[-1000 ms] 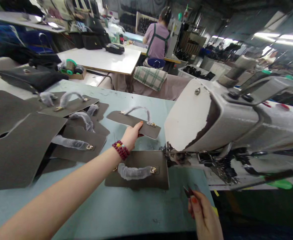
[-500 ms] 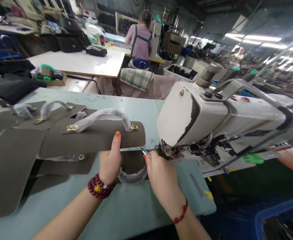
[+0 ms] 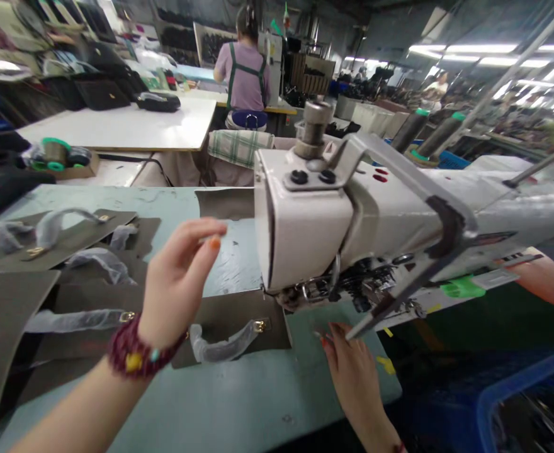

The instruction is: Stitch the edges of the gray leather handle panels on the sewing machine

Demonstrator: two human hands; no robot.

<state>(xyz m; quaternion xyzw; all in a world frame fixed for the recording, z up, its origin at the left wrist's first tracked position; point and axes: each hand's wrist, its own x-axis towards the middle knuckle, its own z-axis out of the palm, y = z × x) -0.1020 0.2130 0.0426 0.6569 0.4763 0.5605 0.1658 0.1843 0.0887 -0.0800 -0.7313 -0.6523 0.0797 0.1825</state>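
Note:
My left hand [image 3: 177,277] is raised over the table, open, with its fingers stretched forward and nothing in them. Below it lies a grey-brown panel [image 3: 267,314], its near end towards me and its far edge by the head of the sewing machine [image 3: 305,233]. A handle wrapped in clear plastic [image 3: 225,350], with a gold fitting, is attached to this panel. To the right of it, my right hand [image 3: 352,371] is low at the tabletop, closed around a small pointed metal tool [image 3: 318,335], mostly hidden by the fingers and blurred.
Several more panels with wrapped handles [image 3: 79,321] overlap at the left. Another grey-brown panel [image 3: 225,202] lies at the table's back edge, partly behind the machine head. Thread spools [image 3: 55,154] sit in a box at far left. A co-worker [image 3: 246,72] sits with back turned. A blue bin [image 3: 489,402] stands at lower right.
My left hand has let go of the panel it gripped and moved left. My right hand has moved right, away from the needle area. A panel now shows at the back edge.

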